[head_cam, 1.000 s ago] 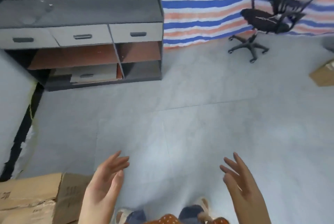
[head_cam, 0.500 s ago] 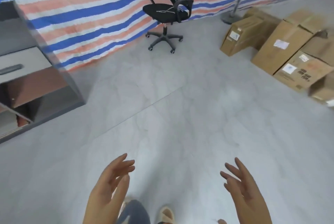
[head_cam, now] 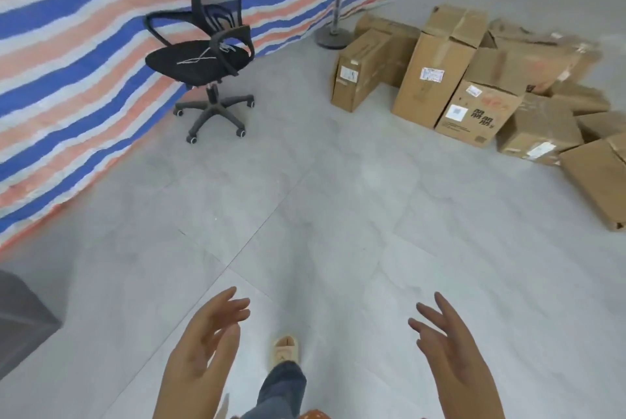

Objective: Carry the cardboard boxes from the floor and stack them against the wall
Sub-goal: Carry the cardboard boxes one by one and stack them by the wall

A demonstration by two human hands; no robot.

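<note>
While both hands hang released and empty, left hand [head_cam: 203, 347] and right hand [head_cam: 454, 354], I see the cardboard boxes [head_cam: 474, 86] heaped ahead and to the right on the floor [head_cam: 305, 198], well apart from either grip. I judge the right hand nearer; the closest box [head_cam: 599, 181] lies by the floor's right edge.

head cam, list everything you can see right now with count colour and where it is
cardboard boxes: a pile, count unclear, brown, on the floor at upper right
office chair: one, black, upper left, in front of the tarp
tarp: one, blue, orange and white stripes, along the left and top
stand: one, dark pole on a round grey base, left of the boxes
cabinet: one, grey corner, lower left edge
floor: grey tiles
foot: one, beige slipper, bottom centre
left hand: open, holds nothing
right hand: open, holds nothing
</note>
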